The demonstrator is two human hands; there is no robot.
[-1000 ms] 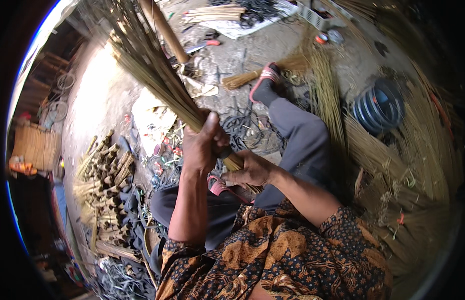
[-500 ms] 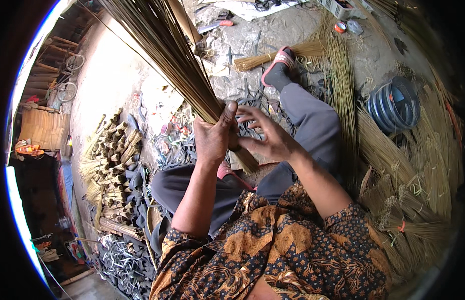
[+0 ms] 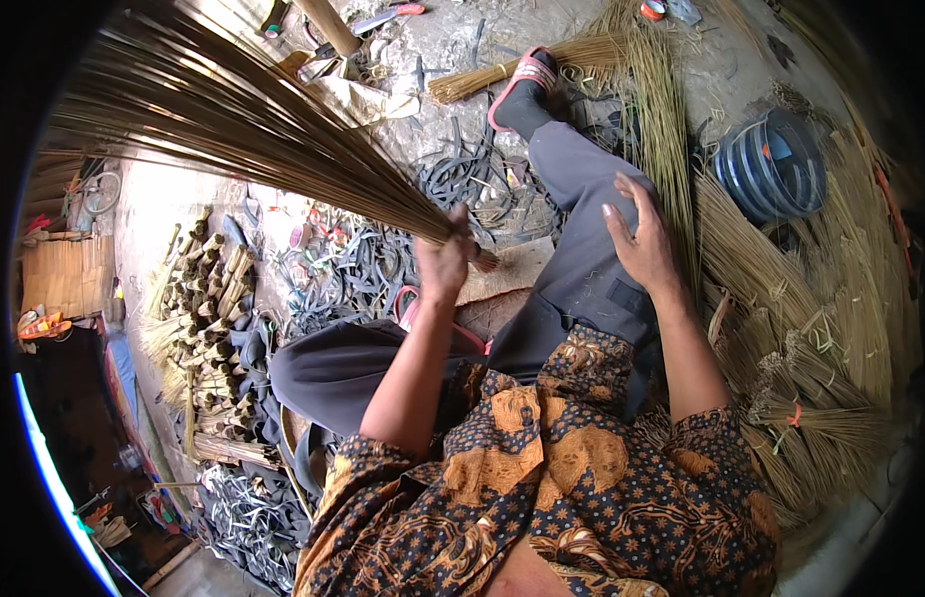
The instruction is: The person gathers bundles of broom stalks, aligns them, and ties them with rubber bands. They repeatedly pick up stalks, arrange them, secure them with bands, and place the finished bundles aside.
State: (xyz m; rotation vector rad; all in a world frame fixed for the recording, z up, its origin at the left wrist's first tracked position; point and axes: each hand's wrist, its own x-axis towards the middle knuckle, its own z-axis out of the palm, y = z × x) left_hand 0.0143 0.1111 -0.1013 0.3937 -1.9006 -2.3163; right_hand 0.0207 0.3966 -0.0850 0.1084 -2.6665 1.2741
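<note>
My left hand (image 3: 443,261) is closed around the lower end of a long bundle of thin brown sticks (image 3: 313,154). From that grip the bundle slants up to the far left, its tips fanning out widely. Its cut butt end pokes out just right of my fist. My right hand (image 3: 642,242) holds nothing; its fingers are apart and it hovers over my right leg (image 3: 582,234), well away from the bundle. Below my left fist lies a flat brown board (image 3: 517,269) between my legs.
Dark rubber-like strips (image 3: 333,264) litter the floor ahead. Short tied bundles (image 3: 208,338) are heaped at left. To the right stand a blue ribbed tub (image 3: 756,174) and piles of loose stalks (image 3: 850,298). Another tied bundle (image 3: 472,85) lies beyond my foot, near a red-handled knife (image 3: 388,15).
My right hand has left the bundle's lower end and moved right, over my leg. The bundle has tipped further left, its tips spreading, with my left hand still around it.
</note>
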